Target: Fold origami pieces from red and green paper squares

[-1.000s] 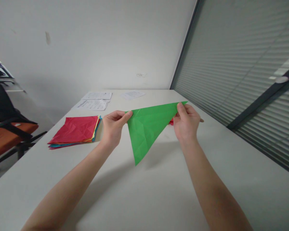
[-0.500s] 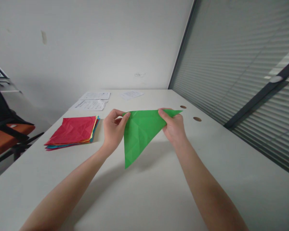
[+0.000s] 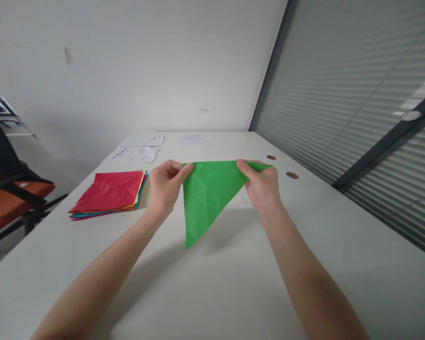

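1. So the green paper (image 3: 212,191) is up between the 2 hands, over the white table (image 3: 212,293), with a shadow on the tabletop below. Can't really tell if its bottom tip touches the surface.
2. The left hand (image 3: 165,186) has it by the upper left corner. The right hand (image 3: 264,186) is further along the top edge, and a skinny green point pokes out past it.
3. Looks-wise: bright green, triangle-shaped, kinda crinkly with creases across the face. Top edge is pretty straight, and the long edge slants from the low tip up to the right hand.
4. Left hand's mostly closed, thumb pinching the corner against curled fingers.
5. Right hand's basically the same deal: thumb on the near face, other fingers mostly hidden behind, gripping the paper.
6. A stack of coloured sheets (image 3: 109,189), red on top, lies left of the left hand.
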### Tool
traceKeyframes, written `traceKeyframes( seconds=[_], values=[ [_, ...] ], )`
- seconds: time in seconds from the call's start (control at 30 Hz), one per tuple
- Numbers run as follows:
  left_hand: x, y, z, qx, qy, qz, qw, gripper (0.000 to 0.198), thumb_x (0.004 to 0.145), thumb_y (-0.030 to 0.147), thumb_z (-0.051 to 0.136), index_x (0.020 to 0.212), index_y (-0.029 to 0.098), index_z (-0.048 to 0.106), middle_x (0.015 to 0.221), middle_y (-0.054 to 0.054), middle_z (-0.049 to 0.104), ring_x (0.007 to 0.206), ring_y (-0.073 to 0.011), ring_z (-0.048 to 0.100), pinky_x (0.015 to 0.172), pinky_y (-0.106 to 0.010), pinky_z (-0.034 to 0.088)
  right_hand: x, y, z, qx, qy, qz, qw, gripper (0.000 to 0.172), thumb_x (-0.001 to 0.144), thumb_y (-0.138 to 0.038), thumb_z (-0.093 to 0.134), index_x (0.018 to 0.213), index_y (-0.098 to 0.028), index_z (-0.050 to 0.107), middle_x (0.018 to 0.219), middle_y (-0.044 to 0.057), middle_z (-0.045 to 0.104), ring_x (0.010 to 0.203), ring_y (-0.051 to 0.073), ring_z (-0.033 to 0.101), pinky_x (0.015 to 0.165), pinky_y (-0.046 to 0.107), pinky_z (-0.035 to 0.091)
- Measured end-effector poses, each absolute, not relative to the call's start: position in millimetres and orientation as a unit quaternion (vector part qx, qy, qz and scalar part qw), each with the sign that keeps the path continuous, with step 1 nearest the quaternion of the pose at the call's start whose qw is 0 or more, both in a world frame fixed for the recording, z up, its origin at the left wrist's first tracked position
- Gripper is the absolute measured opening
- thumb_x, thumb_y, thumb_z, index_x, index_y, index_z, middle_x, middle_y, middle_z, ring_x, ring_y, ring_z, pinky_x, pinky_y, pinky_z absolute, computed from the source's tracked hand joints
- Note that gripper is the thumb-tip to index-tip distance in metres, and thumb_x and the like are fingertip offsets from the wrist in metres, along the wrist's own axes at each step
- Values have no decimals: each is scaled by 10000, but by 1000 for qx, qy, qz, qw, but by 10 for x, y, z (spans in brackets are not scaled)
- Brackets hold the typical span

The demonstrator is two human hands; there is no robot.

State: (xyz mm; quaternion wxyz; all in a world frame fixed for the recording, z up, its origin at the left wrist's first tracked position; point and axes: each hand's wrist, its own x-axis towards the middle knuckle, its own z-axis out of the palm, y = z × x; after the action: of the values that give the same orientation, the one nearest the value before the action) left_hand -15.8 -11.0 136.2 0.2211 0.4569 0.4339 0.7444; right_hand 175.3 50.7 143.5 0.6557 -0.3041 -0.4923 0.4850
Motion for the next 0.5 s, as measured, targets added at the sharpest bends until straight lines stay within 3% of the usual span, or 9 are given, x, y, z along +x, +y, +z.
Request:
traceKeyframes(
  seconds=[0.5],
  values=[
    [-187,-103,1360,436,423,746,272,309,615,352,816,564,147,591,525,33,530,479,-58,444,465,-195,313,1748,513,1417,-293,-491,482,664,245,523,-350,869,624,-193,710,641,7,688,607,157,616,632,321,507]
  ],
)
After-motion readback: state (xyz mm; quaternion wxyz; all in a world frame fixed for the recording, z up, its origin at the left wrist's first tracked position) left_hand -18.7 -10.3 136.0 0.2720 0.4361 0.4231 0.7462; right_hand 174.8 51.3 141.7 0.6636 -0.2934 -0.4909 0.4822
